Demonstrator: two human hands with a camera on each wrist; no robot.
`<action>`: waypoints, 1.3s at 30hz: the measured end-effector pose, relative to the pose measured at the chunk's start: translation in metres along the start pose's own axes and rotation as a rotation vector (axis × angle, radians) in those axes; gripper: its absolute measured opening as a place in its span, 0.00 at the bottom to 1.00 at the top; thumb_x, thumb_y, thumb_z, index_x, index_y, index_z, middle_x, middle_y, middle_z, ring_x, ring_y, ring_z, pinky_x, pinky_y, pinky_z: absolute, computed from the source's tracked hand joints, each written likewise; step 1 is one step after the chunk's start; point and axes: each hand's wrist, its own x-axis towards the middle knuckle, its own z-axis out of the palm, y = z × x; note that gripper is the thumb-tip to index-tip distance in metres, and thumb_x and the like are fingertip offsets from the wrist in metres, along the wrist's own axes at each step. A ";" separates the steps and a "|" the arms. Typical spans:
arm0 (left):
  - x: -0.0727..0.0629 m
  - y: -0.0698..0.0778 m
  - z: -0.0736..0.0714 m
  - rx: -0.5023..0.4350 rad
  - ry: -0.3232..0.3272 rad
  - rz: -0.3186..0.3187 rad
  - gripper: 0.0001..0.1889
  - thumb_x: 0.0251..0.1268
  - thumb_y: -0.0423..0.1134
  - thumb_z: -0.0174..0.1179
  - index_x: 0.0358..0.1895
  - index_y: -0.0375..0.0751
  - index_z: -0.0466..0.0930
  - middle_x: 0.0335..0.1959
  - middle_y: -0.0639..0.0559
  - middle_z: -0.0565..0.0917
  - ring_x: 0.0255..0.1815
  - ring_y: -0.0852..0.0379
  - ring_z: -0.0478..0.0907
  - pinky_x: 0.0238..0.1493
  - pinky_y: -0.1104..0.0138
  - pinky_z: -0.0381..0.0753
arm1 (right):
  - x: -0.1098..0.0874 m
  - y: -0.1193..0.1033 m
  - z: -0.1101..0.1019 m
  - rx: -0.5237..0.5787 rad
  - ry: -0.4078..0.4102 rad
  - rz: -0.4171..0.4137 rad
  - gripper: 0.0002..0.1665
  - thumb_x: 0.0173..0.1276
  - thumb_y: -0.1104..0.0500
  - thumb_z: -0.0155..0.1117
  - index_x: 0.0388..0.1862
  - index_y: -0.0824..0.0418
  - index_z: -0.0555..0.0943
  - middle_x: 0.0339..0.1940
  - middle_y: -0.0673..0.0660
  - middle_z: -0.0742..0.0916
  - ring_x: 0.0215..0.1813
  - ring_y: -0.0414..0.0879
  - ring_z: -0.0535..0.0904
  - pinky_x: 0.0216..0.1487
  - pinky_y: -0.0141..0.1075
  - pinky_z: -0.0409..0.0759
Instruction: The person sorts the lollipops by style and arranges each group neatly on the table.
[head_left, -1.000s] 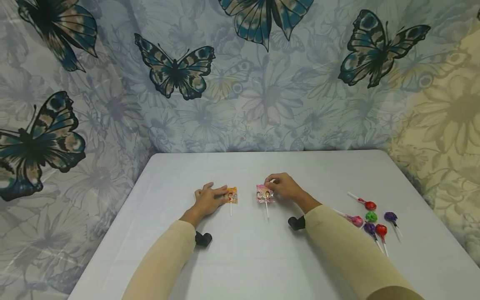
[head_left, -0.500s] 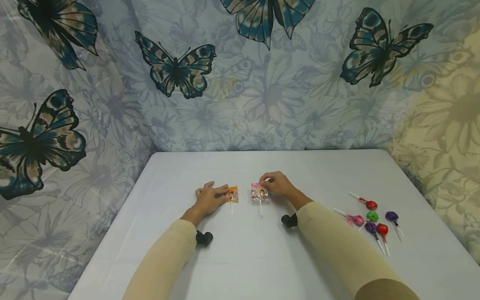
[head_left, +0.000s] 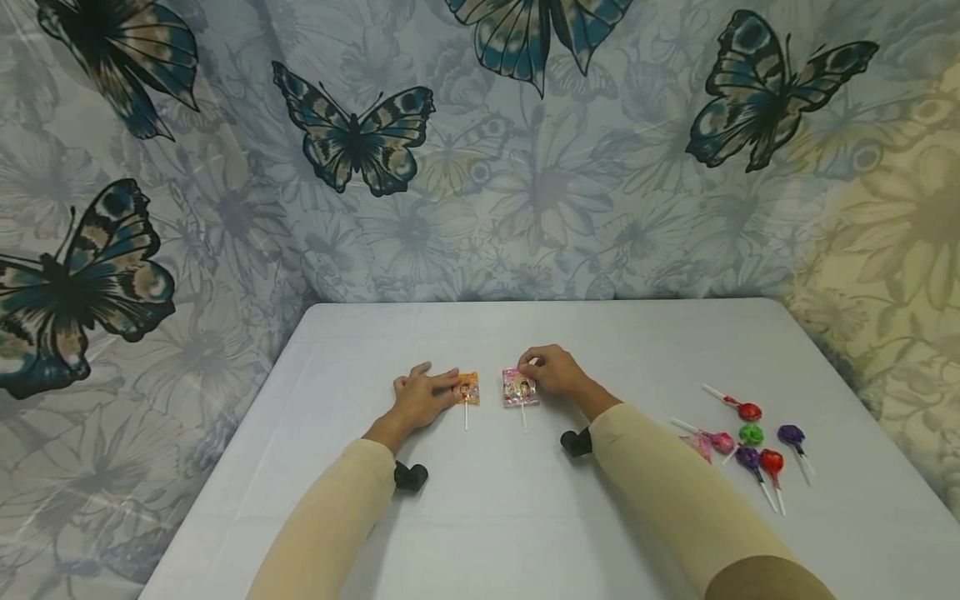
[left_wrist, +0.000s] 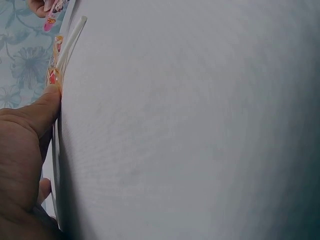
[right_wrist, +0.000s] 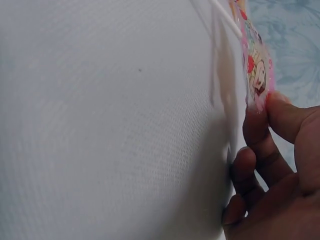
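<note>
White cloth-like covering spans the table [head_left: 487, 517] in the head view, its far edge at 12 o'clock meeting the butterfly-print backdrop [head_left: 540, 208]; open surface runs between the forearms toward 6 o'clock. The left hand [head_left: 422, 400], fingers spread, touches the 9 o'clock edge of the orange lollipop [head_left: 468, 388]. Near that, toward 3 o'clock, the right hand [head_left: 557, 372] pinches the top of the pink lollipop [head_left: 519, 389]. Both sticks point toward 6 o'clock. Well apart, at 4 o'clock, lie ball-shaped lollipops [head_left: 751, 434] in red, pink, green and purple.

In the left wrist view, the thumb meets the orange wrapper's 6 o'clock end; whether fingers behind it pinch, I cannot tell. The white stick slants toward 1 o'clock.

In the right wrist view, thumb and forefinger pinch the glossy, flat, printed pink wrapper at its 6 o'clock end, above finely woven white.
</note>
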 end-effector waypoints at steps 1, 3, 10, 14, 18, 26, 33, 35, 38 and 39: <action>0.000 0.000 0.000 0.001 0.000 -0.002 0.22 0.64 0.54 0.62 0.59 0.53 0.80 0.62 0.71 0.72 0.74 0.50 0.49 0.65 0.49 0.40 | 0.000 0.000 0.000 -0.010 0.006 0.002 0.05 0.70 0.57 0.63 0.36 0.55 0.85 0.32 0.52 0.83 0.36 0.49 0.74 0.36 0.41 0.72; 0.000 0.000 0.000 0.002 0.001 -0.005 0.22 0.64 0.54 0.62 0.59 0.53 0.80 0.63 0.71 0.72 0.74 0.50 0.49 0.65 0.49 0.40 | 0.001 -0.001 0.002 -0.027 0.019 0.001 0.05 0.70 0.57 0.63 0.36 0.54 0.85 0.33 0.52 0.83 0.36 0.49 0.74 0.36 0.42 0.72; 0.001 0.001 0.000 -0.009 0.003 -0.005 0.21 0.63 0.53 0.63 0.58 0.53 0.80 0.62 0.71 0.72 0.74 0.50 0.49 0.65 0.49 0.40 | 0.000 -0.005 0.007 -0.105 0.057 0.014 0.06 0.69 0.54 0.64 0.38 0.53 0.86 0.33 0.51 0.84 0.35 0.48 0.75 0.36 0.42 0.73; 0.001 0.001 -0.001 -0.017 0.003 0.003 0.21 0.64 0.53 0.63 0.58 0.53 0.81 0.63 0.70 0.72 0.74 0.50 0.49 0.64 0.48 0.40 | -0.001 -0.009 0.007 -0.149 0.068 0.039 0.06 0.68 0.53 0.64 0.38 0.52 0.87 0.33 0.51 0.84 0.35 0.48 0.75 0.36 0.44 0.72; 0.001 0.001 -0.001 -0.022 0.006 0.010 0.21 0.64 0.53 0.63 0.58 0.53 0.80 0.63 0.69 0.72 0.74 0.50 0.49 0.65 0.48 0.40 | -0.001 -0.011 0.008 -0.170 0.081 0.054 0.06 0.67 0.53 0.65 0.37 0.52 0.87 0.30 0.49 0.83 0.34 0.48 0.75 0.36 0.44 0.71; 0.000 0.001 -0.002 -0.019 0.010 0.012 0.21 0.63 0.53 0.63 0.58 0.53 0.80 0.63 0.70 0.72 0.74 0.50 0.49 0.65 0.48 0.40 | 0.002 -0.006 0.014 -0.212 0.087 0.056 0.07 0.68 0.52 0.65 0.38 0.52 0.86 0.30 0.49 0.83 0.36 0.48 0.76 0.41 0.47 0.70; 0.000 0.000 -0.001 -0.019 0.011 0.017 0.21 0.64 0.52 0.62 0.58 0.53 0.80 0.63 0.69 0.72 0.74 0.49 0.49 0.65 0.48 0.40 | 0.001 -0.008 0.015 -0.218 0.091 0.059 0.07 0.67 0.52 0.65 0.38 0.53 0.87 0.31 0.49 0.84 0.36 0.49 0.77 0.42 0.47 0.70; -0.001 0.000 -0.001 -0.019 0.012 0.018 0.21 0.64 0.52 0.63 0.58 0.53 0.81 0.63 0.68 0.72 0.74 0.49 0.49 0.64 0.48 0.40 | 0.000 -0.008 0.015 -0.220 0.090 0.063 0.08 0.67 0.52 0.65 0.39 0.53 0.87 0.30 0.49 0.83 0.35 0.48 0.76 0.41 0.46 0.70; -0.001 -0.001 0.000 -0.016 0.011 0.016 0.20 0.64 0.52 0.63 0.58 0.53 0.81 0.63 0.68 0.72 0.74 0.49 0.49 0.64 0.48 0.41 | 0.000 -0.009 0.015 -0.221 0.089 0.070 0.08 0.67 0.52 0.65 0.39 0.54 0.87 0.30 0.50 0.83 0.34 0.48 0.76 0.39 0.45 0.71; -0.001 -0.001 0.000 -0.016 0.012 0.016 0.20 0.64 0.52 0.63 0.58 0.52 0.81 0.63 0.68 0.72 0.74 0.49 0.49 0.64 0.48 0.41 | 0.000 -0.010 0.015 -0.220 0.090 0.071 0.08 0.67 0.52 0.65 0.39 0.54 0.87 0.29 0.50 0.83 0.34 0.48 0.76 0.38 0.45 0.71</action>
